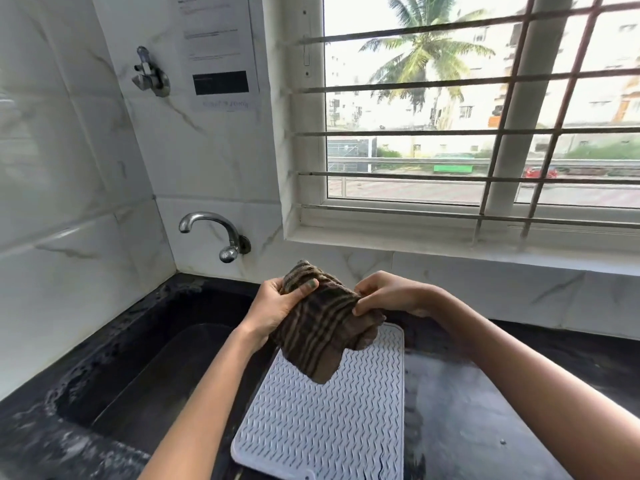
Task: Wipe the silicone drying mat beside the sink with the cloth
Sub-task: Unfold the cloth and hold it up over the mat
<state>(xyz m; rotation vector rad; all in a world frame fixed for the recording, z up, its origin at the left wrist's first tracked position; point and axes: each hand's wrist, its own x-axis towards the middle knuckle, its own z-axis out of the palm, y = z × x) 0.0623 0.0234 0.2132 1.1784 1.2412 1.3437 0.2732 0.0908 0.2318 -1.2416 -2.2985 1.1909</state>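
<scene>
A brown striped cloth (320, 327) is bunched up and held in the air above the far end of the mat. My left hand (277, 304) grips its left side, thumb across the top. My right hand (388, 294) pinches its right side. Below lies the pale grey silicone drying mat (332, 420), ridged, flat on the black counter just right of the sink. The cloth's lower corner hangs over the mat; I cannot tell if it touches it.
A black sink (156, 355) sits left of the mat, with a chrome tap (214, 233) on the tiled wall behind it. The black countertop (467, 410) extends right, wet and streaked. A barred window (485, 116) is behind.
</scene>
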